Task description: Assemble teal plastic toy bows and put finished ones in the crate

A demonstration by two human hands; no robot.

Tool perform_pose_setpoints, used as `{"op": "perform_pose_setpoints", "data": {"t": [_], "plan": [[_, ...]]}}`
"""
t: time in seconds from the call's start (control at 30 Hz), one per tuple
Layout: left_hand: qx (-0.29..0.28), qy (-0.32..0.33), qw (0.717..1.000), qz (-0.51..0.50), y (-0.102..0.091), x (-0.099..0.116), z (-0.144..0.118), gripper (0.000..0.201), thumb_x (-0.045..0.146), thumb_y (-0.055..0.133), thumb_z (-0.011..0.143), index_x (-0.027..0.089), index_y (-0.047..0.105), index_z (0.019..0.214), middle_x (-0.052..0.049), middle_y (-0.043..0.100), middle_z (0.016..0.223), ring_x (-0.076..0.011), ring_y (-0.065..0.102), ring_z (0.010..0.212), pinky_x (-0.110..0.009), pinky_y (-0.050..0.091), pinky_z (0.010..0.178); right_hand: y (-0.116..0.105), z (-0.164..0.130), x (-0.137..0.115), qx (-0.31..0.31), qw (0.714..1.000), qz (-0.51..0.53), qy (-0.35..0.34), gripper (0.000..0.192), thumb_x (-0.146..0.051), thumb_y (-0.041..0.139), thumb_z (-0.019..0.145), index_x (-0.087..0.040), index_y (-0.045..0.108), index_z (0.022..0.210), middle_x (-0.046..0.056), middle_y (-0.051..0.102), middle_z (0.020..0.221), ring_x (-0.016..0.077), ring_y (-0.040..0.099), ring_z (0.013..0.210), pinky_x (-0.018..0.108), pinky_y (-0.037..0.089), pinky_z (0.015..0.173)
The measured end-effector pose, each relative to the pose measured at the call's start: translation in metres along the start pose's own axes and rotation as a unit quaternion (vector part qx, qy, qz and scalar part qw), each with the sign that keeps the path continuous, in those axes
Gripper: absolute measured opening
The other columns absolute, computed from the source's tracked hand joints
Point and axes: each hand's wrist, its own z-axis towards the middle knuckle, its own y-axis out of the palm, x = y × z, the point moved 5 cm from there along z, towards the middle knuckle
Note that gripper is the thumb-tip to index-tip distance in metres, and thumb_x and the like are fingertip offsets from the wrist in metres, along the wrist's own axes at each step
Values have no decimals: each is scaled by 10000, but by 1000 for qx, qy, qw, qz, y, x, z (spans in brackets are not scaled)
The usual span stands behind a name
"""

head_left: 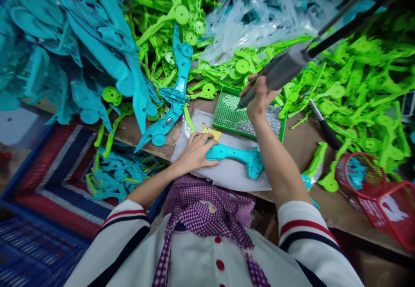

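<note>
My right hand (pixel 259 99) is wrapped round a grey electric screwdriver (pixel 275 73), whose cord runs up to the top right. The driver's tip points down over a green perforated tray (pixel 216 116) that holds a heap of small silvery screws (pixel 256 122). Under my left hand (pixel 198 151) lies a blue plastic part (pixel 235 153), gripped at its left end between the thumb and fingers. It rests on a pale cloth (pixel 223 176) with a yellow cartoon print. Another blue part with thin wires (pixel 177 88) lies beyond my left hand.
Blue parts with wires (pixel 106 36) are piled at the left, green parts (pixel 366 75) at the back and right, and clear ones (pixel 253 23) behind. Red baskets (pixel 385 205) stand at the right edge. A black-handled tool (pixel 326 127) lies nearby. Below left is a lined crate (pixel 65 166).
</note>
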Motion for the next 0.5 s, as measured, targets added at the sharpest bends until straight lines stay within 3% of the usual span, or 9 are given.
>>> {"op": "perform_pose_setpoints", "data": {"t": [0.13,0.3,0.4,0.5], "plan": [[-1,-4,1000,-6,-1,0,0,626,575,742,790,187,619,1265,-146,560,1341,-326,539,1230,-512,319,1106,-8,5,-15,41,999,20,-2,554,-853,595,670,-307,548,747,-25,582,624,158,574,548,357,461,502],[9,-2,1000,-14,-1,1,-1,573,562,701,822,201,616,1259,-140,561,1333,-322,534,1231,-515,305,1114,-22,-21,-70,61,997,42,-32,597,-896,473,692,-301,518,734,-61,400,475,134,401,357,323,321,358],[8,-2,1000,-5,1,2,0,590,570,712,805,200,613,1254,-140,561,1334,-322,526,1247,-514,297,1116,-16,-60,-96,-21,997,69,-35,588,-881,460,722,-302,556,753,-61,407,446,148,423,336,308,320,333],[2,-4,1000,-6,0,3,-1,587,538,746,794,200,612,1254,-151,539,1377,-329,500,1293,-524,291,1120,-5,-94,-104,-107,989,105,-5,523,-818,506,766,-304,603,770,-56,452,449,149,451,338,303,352,335]]}}
